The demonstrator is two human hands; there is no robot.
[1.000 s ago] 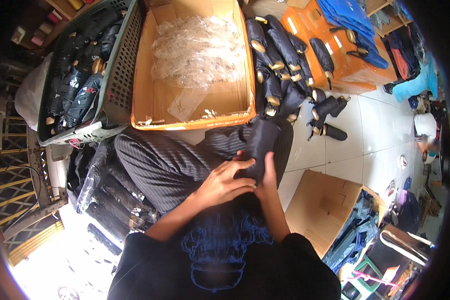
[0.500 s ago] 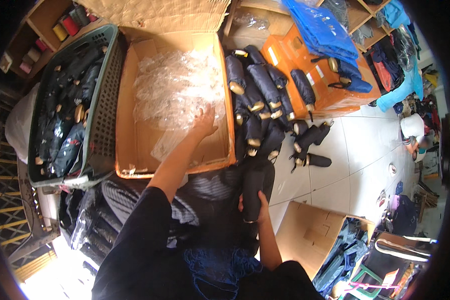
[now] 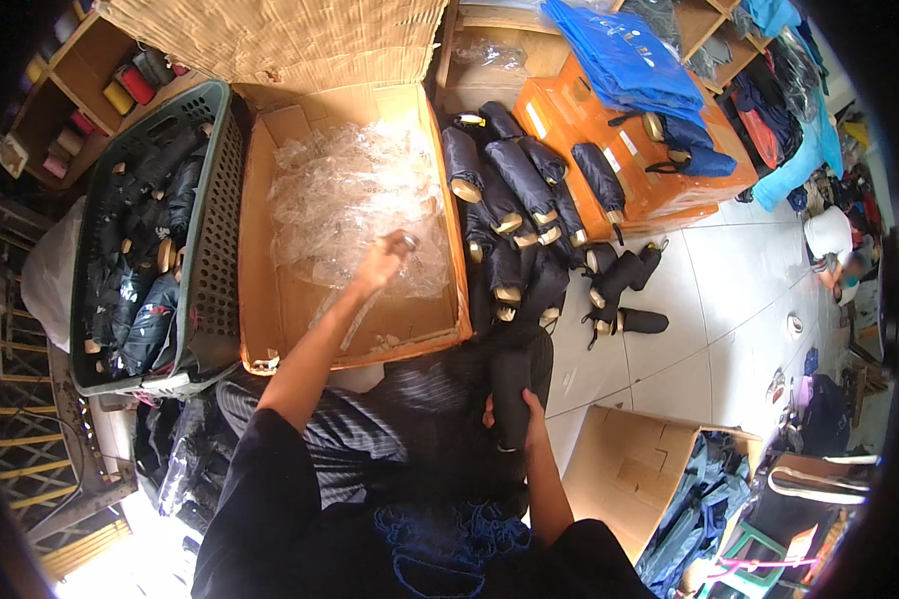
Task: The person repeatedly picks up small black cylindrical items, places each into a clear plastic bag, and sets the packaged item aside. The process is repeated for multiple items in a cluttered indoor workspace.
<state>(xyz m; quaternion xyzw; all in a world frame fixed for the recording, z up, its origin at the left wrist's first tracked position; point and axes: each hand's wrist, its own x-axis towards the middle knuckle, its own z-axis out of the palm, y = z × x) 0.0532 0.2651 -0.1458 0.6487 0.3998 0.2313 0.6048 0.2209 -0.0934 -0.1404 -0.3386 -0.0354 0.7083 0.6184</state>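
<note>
Right hand (image 3: 531,417): gripping the lower end of a dark cylindrical bundle (image 3: 511,379), thumb on one side, fingers round the other. Bundle lies over my lap on the right, pointing away from me, its far end near the front right corner of the cardboard box (image 3: 268,299).

Left hand (image 3: 382,262): reaching into that box, just over the clear plastic sleeves (image 3: 330,190) heaped there. Fingers partly curled and blurred; I cannot tell whether they have closed on a sleeve. Arm extended across my striped trousers (image 3: 360,429) and the box's near rim.

Left of the box: green perforated basket (image 3: 220,200) filled with dark bundles, several showing pale end pieces. Near my left knee: more dark bundles (image 3: 185,469), at least some in shiny plastic.

Right of the box: pile of navy bundles (image 3: 514,190) with pale ends, beside an orange box (image 3: 674,190). Blue packets (image 3: 629,60) rest on top of it. A smaller group of bundles (image 3: 624,285) lies on the white tiled floor (image 3: 669,379). Nearer my right arm: open carton (image 3: 614,469) on its side, dark blue fabric (image 3: 689,509) inside.
</note>
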